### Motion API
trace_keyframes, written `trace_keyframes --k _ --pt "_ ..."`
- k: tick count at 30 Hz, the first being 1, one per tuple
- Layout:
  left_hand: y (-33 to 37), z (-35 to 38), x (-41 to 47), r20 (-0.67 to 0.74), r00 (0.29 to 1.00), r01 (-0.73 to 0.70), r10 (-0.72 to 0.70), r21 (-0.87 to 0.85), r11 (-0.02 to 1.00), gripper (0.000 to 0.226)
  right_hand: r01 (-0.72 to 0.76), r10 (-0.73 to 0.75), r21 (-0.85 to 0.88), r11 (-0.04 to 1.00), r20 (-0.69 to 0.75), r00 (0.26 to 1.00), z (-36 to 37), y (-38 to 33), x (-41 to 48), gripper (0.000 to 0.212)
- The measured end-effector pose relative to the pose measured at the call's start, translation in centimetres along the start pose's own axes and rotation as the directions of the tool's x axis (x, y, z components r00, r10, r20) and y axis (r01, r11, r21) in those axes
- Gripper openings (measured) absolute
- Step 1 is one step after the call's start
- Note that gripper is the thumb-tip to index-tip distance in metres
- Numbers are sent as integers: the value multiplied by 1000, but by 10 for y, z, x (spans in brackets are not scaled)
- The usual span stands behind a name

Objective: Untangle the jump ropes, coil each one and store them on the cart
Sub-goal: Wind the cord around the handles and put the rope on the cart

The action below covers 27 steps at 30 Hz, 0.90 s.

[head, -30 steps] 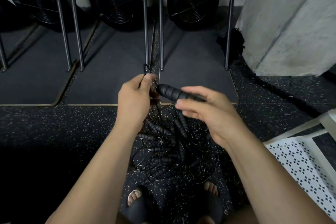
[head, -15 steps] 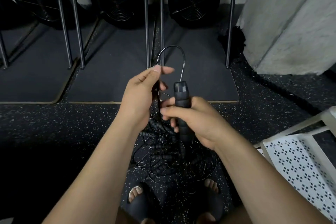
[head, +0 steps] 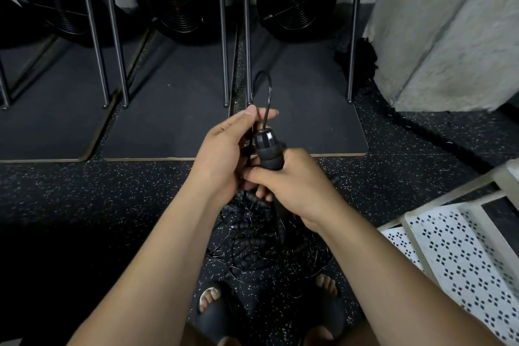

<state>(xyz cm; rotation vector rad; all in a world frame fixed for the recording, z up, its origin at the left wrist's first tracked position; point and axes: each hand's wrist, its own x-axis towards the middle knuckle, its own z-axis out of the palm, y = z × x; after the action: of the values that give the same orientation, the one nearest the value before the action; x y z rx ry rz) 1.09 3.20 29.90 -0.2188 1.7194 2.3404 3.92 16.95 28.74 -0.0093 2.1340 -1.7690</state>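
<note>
Jump ropes (head: 261, 244) lie in a black tangle of ribbed handles and thin wire on the speckled rubber floor (head: 112, 199), between the person's sandalled feet (head: 216, 314) and the two hands above. One handle (head: 268, 150) is lifted clear of the pile and stands upright in the right hand (head: 295, 185), whose fingers curl round its lower grip. From its top a cable (head: 265, 87) arcs up in a narrow loop and comes down into the left hand (head: 224, 154), which pinches it between thumb and forefinger just beside the handle's cap. The two hands touch. A white perforated cart (head: 449, 199) sits at the right edge, near the pile. Dark mats (head: 168, 121), metal legs (head: 113, 28) and round black fan housings (head: 177, 0) line the far side.
</note>
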Motion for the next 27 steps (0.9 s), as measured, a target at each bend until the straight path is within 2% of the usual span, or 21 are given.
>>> trace_keyframes --k 2,5,8,10,13,15,18,19,21,23,25,27 --pt "-1 -1 1 19 1000 -9 9 21 1000 38 35 -35 -44 998 -12 999 -2 -3 -1 5" --pt "-10 -2 8 76 997 -13 8 68 998 51 72 -69 86 994 -39 997 -15 -14 0 7" --pt "-21 -5 11 103 994 -10 -26 331 944 66 108 -55 318 942 -172 984 -40 -27 1 7" --pt "-25 -1 5 164 983 -2 -80 449 893 61 138 -28 428 893 -254 967 -61 -30 2 8" --pt "-28 8 -4 255 956 -15 -142 530 848 47 166 -10 469 868 -317 948 -87 -27 3 13" --pt "-35 9 -5 319 936 -76 -147 592 802 33 163 20 528 833 -325 946 -96 -24 3 11" --pt "-45 7 0 336 935 -179 -115 726 664 15 166 51 577 800 -341 939 -102 -23 2 4" --pt "-46 7 -1 338 935 -191 -110 737 648 12 170 51 586 792 -341 939 -102 -23 2 2" --pt "-45 7 -1 345 932 -197 -108 735 649 10 166 44 578 799 -330 943 -102 -22 4 13" --pt "-42 6 0 346 936 -221 -64 720 657 10 122 49 496 860 -318 947 -100 -19 5 22" --pt "-36 4 3 333 941 -283 52 697 659 14 39 58 332 942 -276 959 -95 -13 5 15" --pt "-29 1 5 288 944 -313 160 632 709 14 -47 80 175 983 -188 979 -86 -7 4 13"
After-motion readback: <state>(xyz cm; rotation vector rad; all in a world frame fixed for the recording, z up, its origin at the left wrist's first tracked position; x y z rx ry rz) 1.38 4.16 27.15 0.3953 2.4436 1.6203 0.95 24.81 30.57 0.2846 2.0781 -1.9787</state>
